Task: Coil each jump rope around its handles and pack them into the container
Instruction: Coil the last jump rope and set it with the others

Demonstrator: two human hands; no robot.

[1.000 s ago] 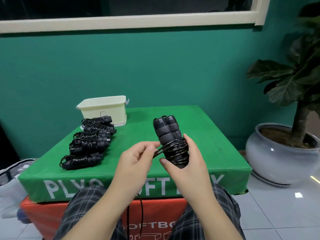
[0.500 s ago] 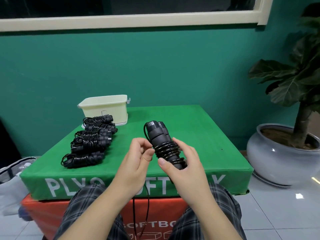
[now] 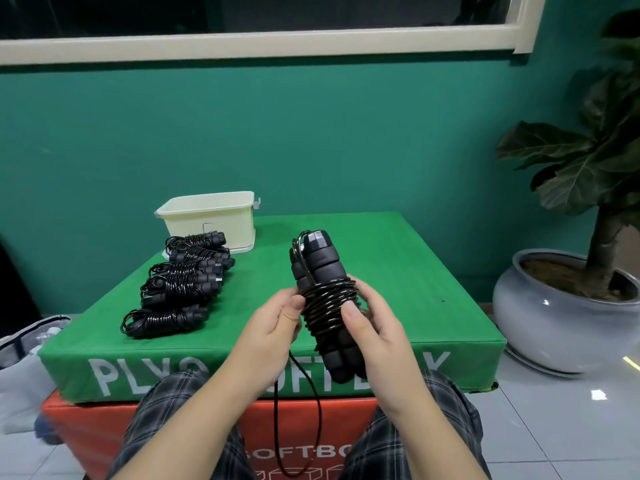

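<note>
Upright again after leaning left, the jump rope (image 3: 320,296) stands over the green box's (image 3: 398,278) front edge, right hand (image 3: 375,336) fingers curled round its coils, left hand (image 3: 268,332) pinching the loose cord. Finished bundles (image 3: 180,282) lie left, before the container (image 3: 211,216).

Gym-like indoor room: stacked plyo soft boxes (image 3: 398,271), teal wall (image 3: 311,140), potted plant (image 3: 581,209), tiled floor (image 3: 554,427).

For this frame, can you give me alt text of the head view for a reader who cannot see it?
Two hands hold a half-coiled black jump rope above a green foam box: the right hand grips the paired handles, the left hand pinches the cord. Several coiled ropes lie before a cream container.
</note>
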